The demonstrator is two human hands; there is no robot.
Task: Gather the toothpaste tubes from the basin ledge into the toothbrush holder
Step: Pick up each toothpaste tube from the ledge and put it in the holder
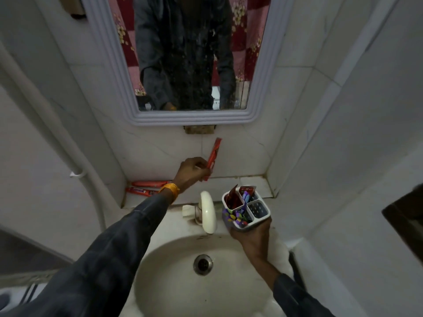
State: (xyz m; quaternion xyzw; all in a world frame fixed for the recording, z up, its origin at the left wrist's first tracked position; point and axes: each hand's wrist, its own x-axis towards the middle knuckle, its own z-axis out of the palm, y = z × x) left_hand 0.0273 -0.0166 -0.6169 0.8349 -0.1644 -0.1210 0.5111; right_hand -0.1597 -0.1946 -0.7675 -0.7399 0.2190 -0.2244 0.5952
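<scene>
— pinching a red toothpaste tube (212, 159) in our left hand (191, 171), fingers pressed together round its lower end, tube tilted up by the far wall.
— and our right hand (253, 234)?
— fingers wrapped under the toothbrush holder (246, 210), held right of the tap (207, 211) above the basin (183, 282).
— what's left?
— two tubes (146, 187) lie on the far-left ledge (256, 183).

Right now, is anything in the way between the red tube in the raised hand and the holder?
Nothing visible. The left hand holds the toothpaste tube above the ledge; the right hand holds the toothbrush holder lower right. The tap stands left of that path.
</scene>
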